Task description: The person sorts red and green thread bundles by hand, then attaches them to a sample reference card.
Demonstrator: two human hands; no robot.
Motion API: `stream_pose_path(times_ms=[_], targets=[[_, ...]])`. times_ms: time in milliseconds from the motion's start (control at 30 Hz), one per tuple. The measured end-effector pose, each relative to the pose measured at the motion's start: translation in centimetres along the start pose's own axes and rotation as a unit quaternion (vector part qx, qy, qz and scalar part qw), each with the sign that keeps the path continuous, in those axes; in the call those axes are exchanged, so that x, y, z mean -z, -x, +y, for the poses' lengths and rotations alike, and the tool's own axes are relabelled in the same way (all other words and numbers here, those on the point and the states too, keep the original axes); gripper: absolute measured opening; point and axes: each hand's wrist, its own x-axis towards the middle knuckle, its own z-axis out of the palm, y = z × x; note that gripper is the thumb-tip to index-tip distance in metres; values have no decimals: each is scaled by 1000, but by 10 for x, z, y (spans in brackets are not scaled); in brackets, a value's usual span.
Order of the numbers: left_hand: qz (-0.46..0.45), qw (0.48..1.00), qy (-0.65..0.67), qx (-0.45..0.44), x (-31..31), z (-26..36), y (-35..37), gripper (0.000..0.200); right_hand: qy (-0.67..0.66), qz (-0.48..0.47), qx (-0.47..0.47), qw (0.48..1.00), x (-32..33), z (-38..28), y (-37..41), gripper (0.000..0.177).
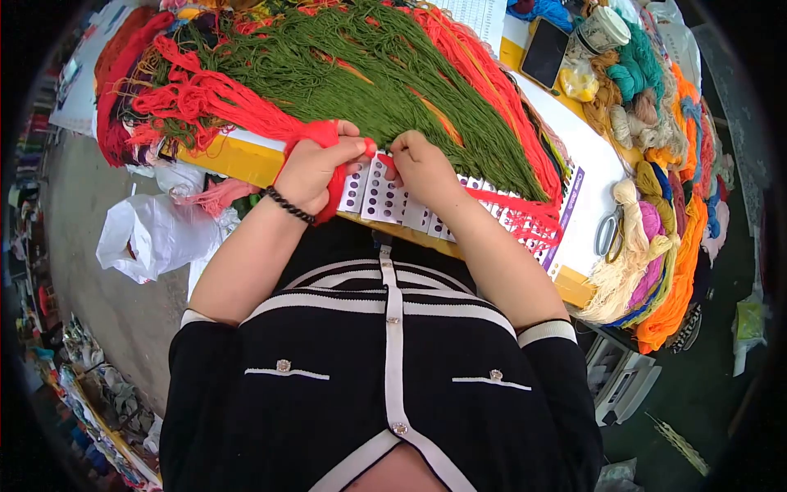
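Observation:
My left hand (pixel 316 166) is closed on a hank of red yarn (pixel 221 102), which loops round the palm and wrist and trails off to the upper left. Close by, my right hand (pixel 426 170) pinches a short bit of red yarn between thumb and fingers. Below and between both hands lie white cards (pixel 382 197) with rows of dark round holes. Just beyond is a wide spread of dark green yarn (pixel 352 90). More red strands (pixel 525 217) cross the cards at the right.
Scissors (pixel 607 235) lie right of the cards, beside cream, pink and orange hanks (pixel 676 271). A phone (pixel 544 52) and a white tub (pixel 604 31) sit at the back right. Left of the yellow-edged table (pixel 238 161), a white plastic bag (pixel 152 234) stands near the floor.

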Motion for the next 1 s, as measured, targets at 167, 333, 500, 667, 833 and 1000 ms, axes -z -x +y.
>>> stream_pose_path(times_ms=[167, 333, 500, 667, 833, 1000], targets=[[-36, 971, 234, 24, -8, 12, 9, 30, -92, -13, -11, 996, 1, 4, -1, 17], [-70, 995, 75, -9, -10, -9, 3, 43, -361, -50, -55, 930, 11, 6, -3, 16], [-90, 985, -124, -84, -17, -32, -12, 39, -355, -59, -81, 929, 13, 1, -6, 9], [41, 995, -86, -23, 21, -4, -9, 28, -146, -53, -105, 982, 8, -11, -4, 13], [42, 992, 107, 51, 82, 22, -7, 28, -83, -63, -102, 989, 6, -10, -8, 17], [3, 975, 221, 0, 157, 55, 0, 39, -70, -52, -77, 993, 4, -6, -9, 18]])
